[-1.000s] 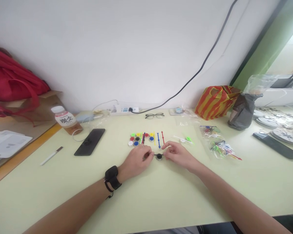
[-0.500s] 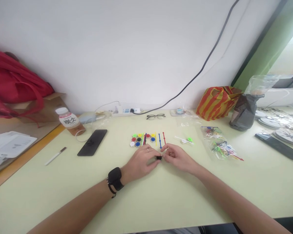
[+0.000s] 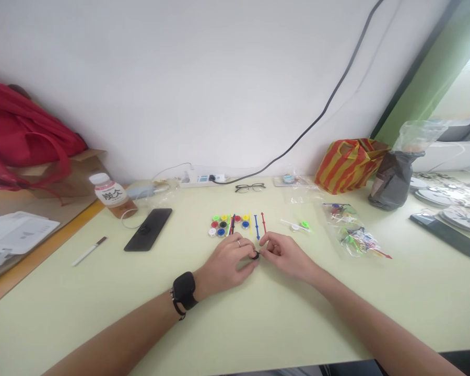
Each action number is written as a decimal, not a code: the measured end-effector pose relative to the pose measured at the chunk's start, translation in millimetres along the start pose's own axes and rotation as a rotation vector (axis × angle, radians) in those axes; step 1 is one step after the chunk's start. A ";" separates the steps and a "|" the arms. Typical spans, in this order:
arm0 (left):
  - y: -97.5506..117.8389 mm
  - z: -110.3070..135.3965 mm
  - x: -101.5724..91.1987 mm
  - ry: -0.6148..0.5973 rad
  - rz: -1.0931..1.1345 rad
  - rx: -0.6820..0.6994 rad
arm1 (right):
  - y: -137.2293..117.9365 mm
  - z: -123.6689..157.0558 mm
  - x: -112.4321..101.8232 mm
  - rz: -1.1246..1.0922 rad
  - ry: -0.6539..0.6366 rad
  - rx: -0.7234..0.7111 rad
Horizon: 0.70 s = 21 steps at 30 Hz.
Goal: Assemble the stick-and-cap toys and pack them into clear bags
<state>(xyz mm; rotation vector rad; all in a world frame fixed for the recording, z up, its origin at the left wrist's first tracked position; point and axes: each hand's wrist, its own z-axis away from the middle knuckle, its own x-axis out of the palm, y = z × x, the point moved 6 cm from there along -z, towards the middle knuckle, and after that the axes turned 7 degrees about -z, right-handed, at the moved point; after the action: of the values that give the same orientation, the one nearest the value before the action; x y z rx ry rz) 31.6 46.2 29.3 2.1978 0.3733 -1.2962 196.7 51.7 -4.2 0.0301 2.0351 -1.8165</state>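
My left hand (image 3: 233, 262), with a ring on one finger, pinches a small round black plastic piece (image 3: 256, 255) just above the table between thumb and forefinger. From the other side my right hand (image 3: 285, 257) comes close to it, thumb and forefinger pressed together; whatever is between them is too small to make out. Beyond the hands lie several coloured round pieces, among them a blue disc (image 3: 221, 232) and a red disc (image 3: 214, 225). Beside these are thin plastic arrows: a blue arrow (image 3: 257, 227), a red arrow (image 3: 263, 223) and a yellow one (image 3: 250, 223).
To the right lie a white-and-green piece (image 3: 304, 225) and a clear bag of coloured parts (image 3: 358, 237). Glasses (image 3: 250, 188) and a power strip (image 3: 201, 179) sit by the wall. A black phone (image 3: 148, 230), a pen (image 3: 89, 251) and a bottle (image 3: 112, 196) are at left.
My left forefinger has shifted onto the top of the black piece, which now shows as a ring-like edge. My right hand stays nearly in place.
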 end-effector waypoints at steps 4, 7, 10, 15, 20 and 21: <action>0.9 1.0 -0.3 -0.012 0.024 -0.035 | 0.9 1.7 -0.2 0.086 0.019 -0.031; 2.5 2.9 -1.6 -0.008 0.041 -0.025 | -2.3 4.2 -1.4 0.124 0.014 -0.032; -0.7 4.1 -7.4 0.058 0.076 -0.065 | -8.2 7.2 -4.8 0.197 0.022 -0.009; -12.2 4.5 -16.4 0.167 0.149 -0.183 | -21.3 14.4 -10.8 0.529 0.175 -0.012; -17.8 5.7 -19.2 0.238 0.154 -0.234 | -26.1 22.6 -6.8 0.590 0.275 0.060; -18.3 5.9 -19.1 0.244 0.153 -0.239 | -27.3 23.4 -4.6 0.550 0.250 0.067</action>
<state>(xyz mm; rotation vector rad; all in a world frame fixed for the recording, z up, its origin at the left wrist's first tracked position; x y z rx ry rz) 8.9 58.3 37.8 2.1364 0.4200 -0.8580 199.9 26.3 21.6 0.7899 1.8674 -1.5777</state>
